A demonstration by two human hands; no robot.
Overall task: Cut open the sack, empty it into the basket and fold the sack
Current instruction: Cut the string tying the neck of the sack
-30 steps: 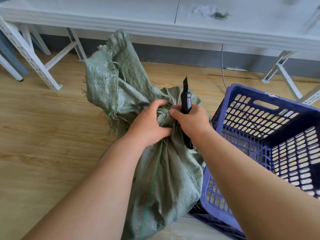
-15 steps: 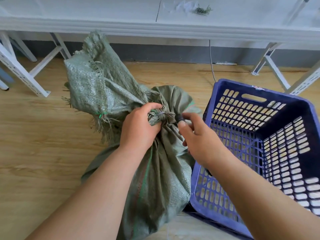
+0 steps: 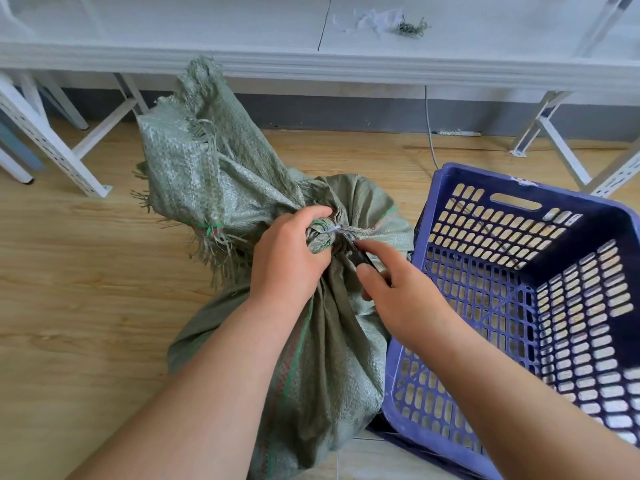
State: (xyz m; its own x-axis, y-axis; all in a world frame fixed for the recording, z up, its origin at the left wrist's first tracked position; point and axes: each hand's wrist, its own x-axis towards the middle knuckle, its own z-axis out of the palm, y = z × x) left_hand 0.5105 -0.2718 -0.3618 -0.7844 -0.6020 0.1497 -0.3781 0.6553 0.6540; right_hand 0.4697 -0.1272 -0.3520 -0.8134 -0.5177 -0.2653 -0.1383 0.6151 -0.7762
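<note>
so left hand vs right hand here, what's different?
The left hand is wrapped around the green woven sack's bunched neck; the right hand pinches a dark knife pointed at the white tie. Left sits on the flap side, right on the blue basket side. Both are bare.

Bright, even daylight – soft shadows only; wide-angle bending curves the edges from 10 to 2 o'clock – mild softness throughout.
</note>
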